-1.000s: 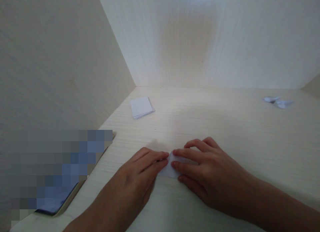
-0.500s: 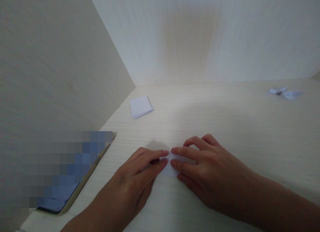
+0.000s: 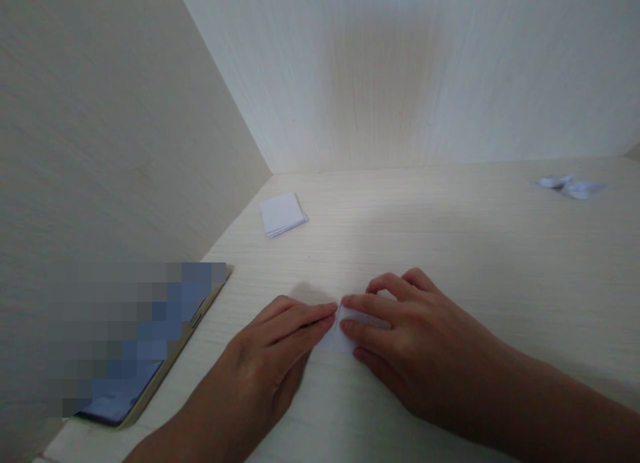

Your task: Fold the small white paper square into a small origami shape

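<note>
A small white piece of folded paper (image 3: pixel 369 318) lies on the table between my hands, largely covered by fingers. My left hand (image 3: pixel 270 346) has its fingers pressed together, with the tips at the paper's left part. From the other side, my right hand (image 3: pixel 407 336) holds the paper down with several fingertips, somewhat spread. A narrow fold line or edge shows between the two sets of fingertips. The left thumb is mostly hidden beneath that hand.
Beyond my left hand sits a small stack of square white paper (image 3: pixel 283 213). A folded white paper piece (image 3: pixel 571 186) lies at the far right. At left is a phone (image 3: pixel 120 406) in a case, its screen blurred out. Pale panels (image 3: pixel 380 83) rise behind and left.
The two front fingers of my left hand have closed together at the paper, where a gap showed before. My right hand has stayed almost where it was.
</note>
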`<move>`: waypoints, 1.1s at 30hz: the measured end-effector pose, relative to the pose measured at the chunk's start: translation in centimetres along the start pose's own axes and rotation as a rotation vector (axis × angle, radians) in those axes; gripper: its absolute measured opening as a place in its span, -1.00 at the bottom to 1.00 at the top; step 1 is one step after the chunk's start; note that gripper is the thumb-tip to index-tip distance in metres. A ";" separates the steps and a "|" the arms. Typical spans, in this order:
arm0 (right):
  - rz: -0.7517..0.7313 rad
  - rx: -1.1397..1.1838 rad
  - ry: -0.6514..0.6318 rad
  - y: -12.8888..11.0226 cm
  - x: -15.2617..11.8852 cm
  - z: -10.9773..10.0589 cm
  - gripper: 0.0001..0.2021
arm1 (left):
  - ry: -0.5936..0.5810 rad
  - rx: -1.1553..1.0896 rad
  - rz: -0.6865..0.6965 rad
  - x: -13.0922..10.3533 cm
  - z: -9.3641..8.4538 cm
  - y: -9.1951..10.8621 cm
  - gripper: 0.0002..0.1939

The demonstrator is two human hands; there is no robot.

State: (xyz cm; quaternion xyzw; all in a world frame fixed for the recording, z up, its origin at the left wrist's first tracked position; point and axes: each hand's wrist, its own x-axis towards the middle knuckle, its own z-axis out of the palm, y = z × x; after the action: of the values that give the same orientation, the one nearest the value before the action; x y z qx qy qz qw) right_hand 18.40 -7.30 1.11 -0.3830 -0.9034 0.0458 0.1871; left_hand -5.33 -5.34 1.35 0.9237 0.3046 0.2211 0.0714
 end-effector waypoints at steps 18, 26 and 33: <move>-0.006 0.003 -0.019 -0.1 0.0 -0.1 -0.80 | -0.087 -0.004 -0.064 0.2 0.1 0.7 -0.64; 0.002 0.021 -0.050 -0.1 -0.1 -0.2 -0.81 | -0.103 -0.004 -0.092 0.2 0.1 1.1 -0.63; -0.012 0.001 -0.036 -0.2 -0.1 -0.2 -0.76 | -0.086 0.029 -0.072 0.7 -0.2 2.4 -0.63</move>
State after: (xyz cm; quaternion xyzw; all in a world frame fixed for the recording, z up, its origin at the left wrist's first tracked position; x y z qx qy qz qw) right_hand 18.42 -7.51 1.32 -0.3765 -0.9090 0.0520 0.1711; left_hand -3.67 -6.83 2.46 0.9218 0.3372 0.1741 0.0788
